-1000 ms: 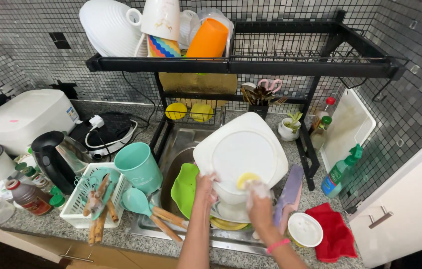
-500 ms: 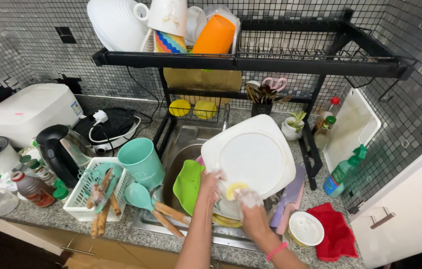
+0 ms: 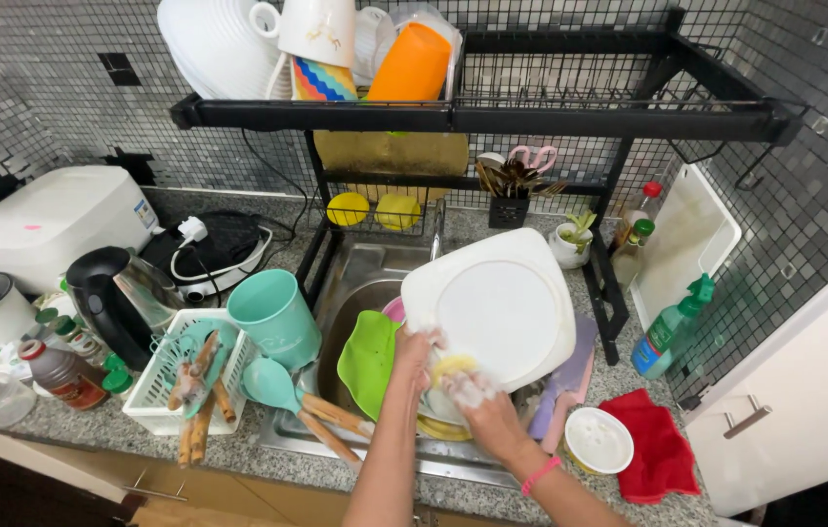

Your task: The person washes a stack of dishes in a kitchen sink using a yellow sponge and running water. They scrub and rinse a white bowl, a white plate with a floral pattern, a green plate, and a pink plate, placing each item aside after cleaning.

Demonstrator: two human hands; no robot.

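— Over the sink, at the worktop's middle, the white square plate is tilted up on edge, its face toward the camera. The left hand pinches the plate's lower left rim, fingers pressed against it.

— And the right hand?

— It's soapy, curled closed on a yellow sponge and pushing it against the plate's lower edge. I reckon the risk is plain: suds on that rim, one hand pinching, the other pushing. If the push outruns the pinch, the plate could slide out.

— Down onto what?

— The green plate and more crockery lie in the basin just beneath. A drop there could chip either one.

— Anything beside the basin?

— A teal ladle with a wooden handle lies across the sink's front left edge, near the left forearm; a nudge might tip it in. The small white bowl sits near the worktop's front edge, just beside the right wrist, with a red cloth next to it. A backward elbow could knock that bowl off, I'd judge.

— And the teal cup?

— Upright at the sink's left edge, well clear of both hands.
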